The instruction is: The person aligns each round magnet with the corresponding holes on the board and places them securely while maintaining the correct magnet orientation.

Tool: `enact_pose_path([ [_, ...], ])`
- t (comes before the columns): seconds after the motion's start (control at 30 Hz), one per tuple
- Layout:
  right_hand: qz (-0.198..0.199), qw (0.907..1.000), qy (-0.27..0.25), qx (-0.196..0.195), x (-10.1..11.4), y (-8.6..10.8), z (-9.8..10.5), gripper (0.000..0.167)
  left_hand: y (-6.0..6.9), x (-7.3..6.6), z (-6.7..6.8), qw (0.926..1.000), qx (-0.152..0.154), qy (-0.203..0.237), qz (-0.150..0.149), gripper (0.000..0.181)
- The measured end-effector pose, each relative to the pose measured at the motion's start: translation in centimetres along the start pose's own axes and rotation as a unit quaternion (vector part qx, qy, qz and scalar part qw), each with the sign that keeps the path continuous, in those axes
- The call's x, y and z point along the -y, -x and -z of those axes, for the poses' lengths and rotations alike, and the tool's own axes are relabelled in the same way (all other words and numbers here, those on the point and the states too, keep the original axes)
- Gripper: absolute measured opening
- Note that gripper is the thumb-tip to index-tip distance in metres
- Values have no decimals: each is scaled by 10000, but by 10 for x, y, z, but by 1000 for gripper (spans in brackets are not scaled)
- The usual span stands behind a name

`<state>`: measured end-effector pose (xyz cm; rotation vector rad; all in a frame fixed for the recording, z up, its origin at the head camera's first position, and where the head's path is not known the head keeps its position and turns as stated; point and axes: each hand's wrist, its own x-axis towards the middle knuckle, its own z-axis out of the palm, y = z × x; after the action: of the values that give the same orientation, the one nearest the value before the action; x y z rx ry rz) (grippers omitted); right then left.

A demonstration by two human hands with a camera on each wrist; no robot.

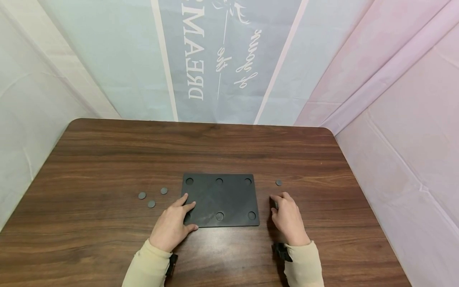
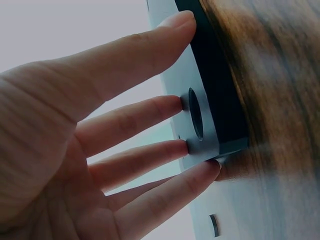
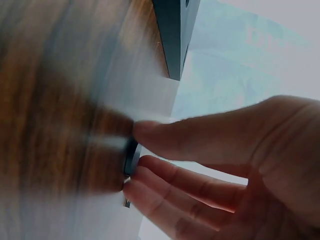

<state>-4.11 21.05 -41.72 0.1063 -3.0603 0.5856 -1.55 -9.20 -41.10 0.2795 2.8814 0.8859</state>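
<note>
A flat dark grey board (image 1: 222,199) with several round recesses along its far and near edges lies on the table. My left hand (image 1: 172,227) rests on its left end, fingers spread and fairly straight, the thumb at the near edge. The hand partly covers the near-left recess (image 2: 196,114). To the right of the board, my right hand (image 1: 288,218) is down at the table, thumb and fingertips around a small round grey disc (image 3: 132,157), pinching it by its rim. Much of that disc is hidden in the head view.
Three more grey discs, among them one nearest the board (image 1: 164,191), lie left of it. Another single disc (image 1: 279,182) lies beyond my right hand. The brown wooden table (image 1: 107,159) ends at a printed cloth backdrop (image 1: 229,59), with pale cloth at both sides.
</note>
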Motion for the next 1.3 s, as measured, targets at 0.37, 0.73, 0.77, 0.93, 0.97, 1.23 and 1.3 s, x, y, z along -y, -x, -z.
enact_pose_path([
  [0.37, -52, 9996, -80, -261, -2, 0, -2, 20, -2, 0, 0, 10000, 3, -67, -71, 58],
  [0.73, 31, 9984, -171, -545, -6, 0, -4, 9, 0, 0, 2, 9998, -1, -143, -140, 57],
  [0.77, 15, 9983, -173, -564, -6, 0, -4, 9, 0, 0, 2, 9998, -6, -151, -142, 57],
  [0.93, -16, 9978, -176, -632, -6, 0, -5, 12, -1, 0, 1, 9998, -7, -151, -143, 57],
  [0.97, -6, 9978, -173, -648, -6, 0, -5, 12, -1, 0, 1, 9998, -5, -149, -138, 57],
  [1.23, 10, 9977, -83, -676, -3, -2, -6, 15, -1, 0, 2, 9998, 27, -140, -136, 57],
  [1.3, 64, 9980, -81, -627, -2, -1, -6, 14, -1, 1, 2, 9998, 25, -154, -147, 57],
])
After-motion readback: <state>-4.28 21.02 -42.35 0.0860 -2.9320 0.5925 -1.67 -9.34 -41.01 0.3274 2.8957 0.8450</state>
